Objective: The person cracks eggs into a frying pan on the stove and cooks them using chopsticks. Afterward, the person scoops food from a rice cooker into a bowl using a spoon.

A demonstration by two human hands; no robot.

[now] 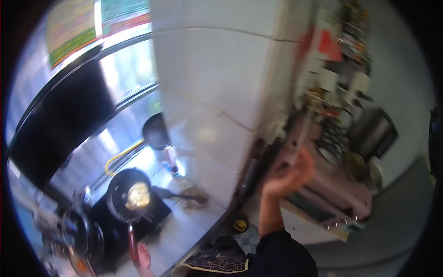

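At the lower left, a black frying pan (pixel 119 196) stands on a dark stove, with a pale yellow-white food that looks like egg (pixel 138 195) inside. My left hand (pixel 144 256) is at the end of the pan's reddish-brown handle, fingers closed against it. My right hand (pixel 290 177) is raised over the pinkish cabinet top (pixel 295 143) on the right. Motion smears its fingers. A thin pale stick-like line runs upward from it; whether the hand holds this is unclear. A dark spatula (pixel 177 195) lies right of the pan.
Another pan (pixel 156 131) leans against the tiled wall (pixel 212 92). A covered pot (pixel 78 233) stands left of the stove. A dark metallic kettle-like container (pixel 374 131), bowls (pixel 355 167) and racked items crowd the right side. A yellow-and-black object (pixel 240 225) is on the floor.
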